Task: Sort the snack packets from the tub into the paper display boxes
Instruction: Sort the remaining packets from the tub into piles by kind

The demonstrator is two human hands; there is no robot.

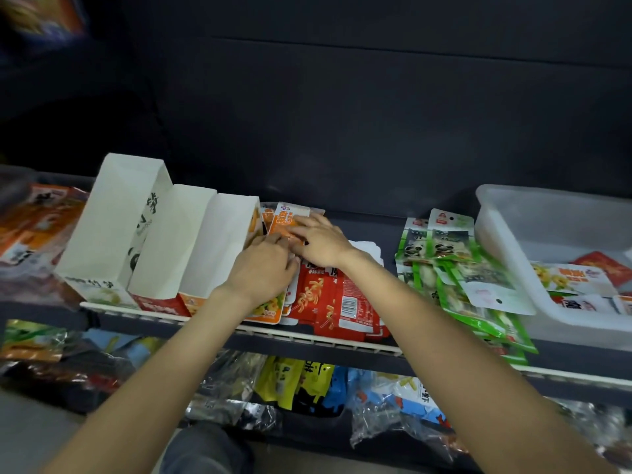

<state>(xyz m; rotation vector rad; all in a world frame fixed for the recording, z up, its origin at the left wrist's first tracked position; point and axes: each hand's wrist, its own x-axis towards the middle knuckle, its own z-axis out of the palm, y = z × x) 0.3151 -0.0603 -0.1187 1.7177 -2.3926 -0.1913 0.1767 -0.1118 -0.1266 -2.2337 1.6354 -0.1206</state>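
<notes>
Both hands work at the middle of the shelf (307,340), just right of three white paper display boxes (154,241) that stand in a row toward its left end. The left hand (263,268) lies palm down with its fingers curled over a stack of orange snack packets (285,217) printed with white and red lettering; the right hand (318,241) reaches across from the right and pinches the same stack near its top edge. In front of the hands, along the shelf's front edge, lies a heap of red packets (342,302) with yellow script and a barcode panel. Further right is a spread of green packets (461,268) with panda pictures and white hang tabs. At the shelf's right end sits the translucent tub (506,213), holding a few more orange and red packets.
</notes>
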